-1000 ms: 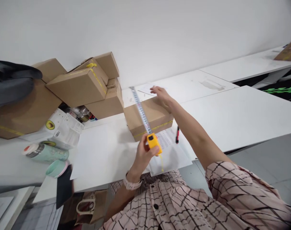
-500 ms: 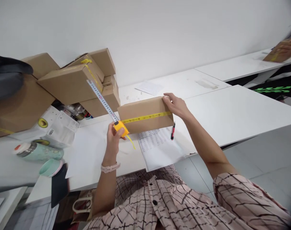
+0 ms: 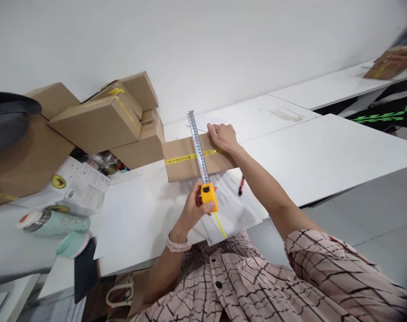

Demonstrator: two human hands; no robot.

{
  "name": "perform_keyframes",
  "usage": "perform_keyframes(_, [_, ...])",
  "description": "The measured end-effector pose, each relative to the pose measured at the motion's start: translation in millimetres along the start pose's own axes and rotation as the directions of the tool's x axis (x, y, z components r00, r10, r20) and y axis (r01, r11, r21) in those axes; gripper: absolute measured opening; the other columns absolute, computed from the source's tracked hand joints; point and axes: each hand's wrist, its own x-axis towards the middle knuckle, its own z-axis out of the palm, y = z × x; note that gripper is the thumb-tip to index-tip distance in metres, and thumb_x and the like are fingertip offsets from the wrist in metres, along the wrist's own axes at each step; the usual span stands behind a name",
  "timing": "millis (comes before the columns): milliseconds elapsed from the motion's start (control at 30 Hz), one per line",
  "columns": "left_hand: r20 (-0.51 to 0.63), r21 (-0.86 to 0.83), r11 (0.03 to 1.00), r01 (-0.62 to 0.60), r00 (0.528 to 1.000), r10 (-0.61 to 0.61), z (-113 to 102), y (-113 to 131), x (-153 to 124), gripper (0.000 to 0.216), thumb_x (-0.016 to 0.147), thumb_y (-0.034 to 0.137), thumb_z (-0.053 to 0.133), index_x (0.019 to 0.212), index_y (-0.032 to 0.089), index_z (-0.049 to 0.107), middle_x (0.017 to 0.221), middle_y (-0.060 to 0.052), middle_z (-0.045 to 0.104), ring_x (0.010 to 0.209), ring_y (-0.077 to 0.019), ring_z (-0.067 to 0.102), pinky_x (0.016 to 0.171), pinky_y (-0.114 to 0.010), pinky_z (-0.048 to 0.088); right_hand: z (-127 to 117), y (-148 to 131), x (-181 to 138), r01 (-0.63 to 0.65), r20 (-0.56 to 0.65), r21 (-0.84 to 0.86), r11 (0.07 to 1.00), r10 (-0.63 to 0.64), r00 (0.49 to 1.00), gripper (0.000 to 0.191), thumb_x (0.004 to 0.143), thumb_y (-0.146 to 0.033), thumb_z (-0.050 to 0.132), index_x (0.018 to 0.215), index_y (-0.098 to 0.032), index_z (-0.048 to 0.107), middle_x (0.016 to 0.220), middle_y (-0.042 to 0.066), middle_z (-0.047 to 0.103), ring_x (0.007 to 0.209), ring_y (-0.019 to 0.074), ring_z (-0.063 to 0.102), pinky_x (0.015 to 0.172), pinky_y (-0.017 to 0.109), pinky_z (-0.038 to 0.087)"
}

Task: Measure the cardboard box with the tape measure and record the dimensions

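Observation:
My left hand (image 3: 194, 207) is closed around a yellow tape measure (image 3: 209, 197). Its white blade (image 3: 197, 145) runs up and away over a small cardboard box (image 3: 181, 160) bound with a yellow strap. The box lies on the white table (image 3: 324, 152). My right hand (image 3: 222, 136) rests on the box's far right top edge, fingers curled over it, right beside the blade. A printed sheet (image 3: 230, 205) lies under the box's near side, with a red and black pen (image 3: 240, 185) beside it.
Several cardboard boxes (image 3: 99, 120) are stacked at the back left. White product boxes (image 3: 79, 188), a mint green flask (image 3: 52, 222) and its cap (image 3: 71, 243) lie at the left. Another person's hand (image 3: 406, 58) holds a box (image 3: 379, 69) on the far right table.
My left hand carried the tape measure from the box's left end to its front middle, and the blade now crosses the box. My right hand slid from the right end onto the top edge.

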Motion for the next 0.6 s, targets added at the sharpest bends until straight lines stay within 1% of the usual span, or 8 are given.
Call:
perform_keyframes(100, [0.066, -0.046, 0.997, 0.057, 0.996, -0.054, 6, -21, -4, 0.058, 0.07, 0.042, 0.083, 0.115, 0.024, 0.052, 0.119, -0.009, 0.066, 0.075, -0.016, 0.07, 0.051, -0.021, 0.052, -1, -2, 1, -0.034, 0.002, 0.031, 0.999, 0.034, 0.999, 0.072, 0.106, -0.057, 0.012, 0.085, -0.018, 0.069, 0.091, 0.014, 0.072, 0.105, 0.033, 0.065, 0.101, 0.048, 0.037])
perform_keyframes(233, [0.077, -0.093, 0.992, 0.087, 0.994, -0.08, 6, -35, -8, 0.058, 0.071, 0.043, 0.083, 0.116, 0.023, 0.051, 0.12, -0.01, 0.066, 0.075, -0.0169, 0.071, 0.049, -0.02, 0.05, 0, -2, 4, -0.045, -0.005, 0.052, 0.998, 0.045, 0.999, 0.076, 0.104, -0.062, 0.013, 0.079, -0.017, 0.068, 0.089, 0.016, 0.072, 0.101, 0.0338, 0.065, 0.102, 0.051, 0.037])
perform_keyframes(367, [0.065, -0.123, 0.986, 0.111, 0.993, -0.103, 7, -38, -11, 0.062, 0.067, 0.045, 0.084, 0.115, 0.023, 0.051, 0.12, -0.01, 0.066, 0.073, -0.016, 0.07, 0.047, -0.02, 0.05, 5, -2, 10, -0.062, -0.02, 0.077, 0.995, 0.063, 0.998, 0.071, 0.102, -0.066, 0.023, 0.076, -0.018, 0.068, 0.084, 0.013, 0.071, 0.095, 0.031, 0.066, 0.103, 0.051, 0.037])
perform_keyframes(467, [0.07, -0.118, 0.986, 0.115, 0.992, -0.108, 10, -40, -12, 0.06, 0.068, 0.046, 0.084, 0.114, 0.023, 0.053, 0.122, -0.011, 0.065, 0.073, -0.0161, 0.07, 0.048, -0.02, 0.051, 9, 0, 14, -0.069, -0.035, 0.097, 0.993, 0.072, 0.997, 0.064, 0.101, -0.066, 0.032, 0.077, -0.019, 0.069, 0.081, 0.011, 0.071, 0.094, 0.0287, 0.065, 0.105, 0.049, 0.035])
perform_keyframes(600, [0.085, -0.148, 0.982, 0.115, 0.991, -0.103, 13, -45, -12, 0.059, 0.069, 0.045, 0.083, 0.115, 0.023, 0.053, 0.123, -0.01, 0.064, 0.075, -0.016, 0.07, 0.048, -0.02, 0.051, 12, 3, 17, -0.067, -0.048, 0.056, 0.996, 0.07, 0.996, 0.054, 0.097, -0.064, 0.045, 0.079, -0.019, 0.069, 0.085, 0.01, 0.072, 0.09, 0.0274, 0.065, 0.1, 0.047, 0.039])
